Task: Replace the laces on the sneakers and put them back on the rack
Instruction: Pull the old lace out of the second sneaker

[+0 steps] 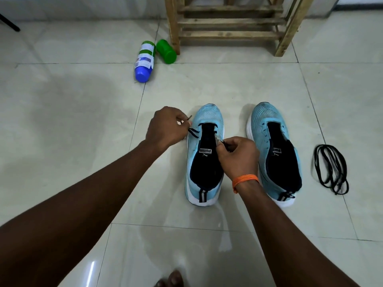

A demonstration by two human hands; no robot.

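Two light blue sneakers with dark tongues stand side by side on the tiled floor, toes pointing away from me. The left sneaker (pixel 204 154) has a dark lace (pixel 193 132) threaded through its lowest eyelets. My left hand (pixel 165 129) pinches one end of that lace just left of the toe. My right hand (pixel 238 156), with an orange band at the wrist, pinches the other end over the shoe's right eyelets. The right sneaker (pixel 273 150) has no lace. A loose black lace (pixel 331 168) lies coiled on the floor to its right.
A wooden shoe rack (pixel 228 23) stands at the back, against the wall. A white bottle with a blue cap (pixel 144 62) and a green container (pixel 165 51) lie on the floor left of the rack. My toes (pixel 172 279) show at the bottom edge.
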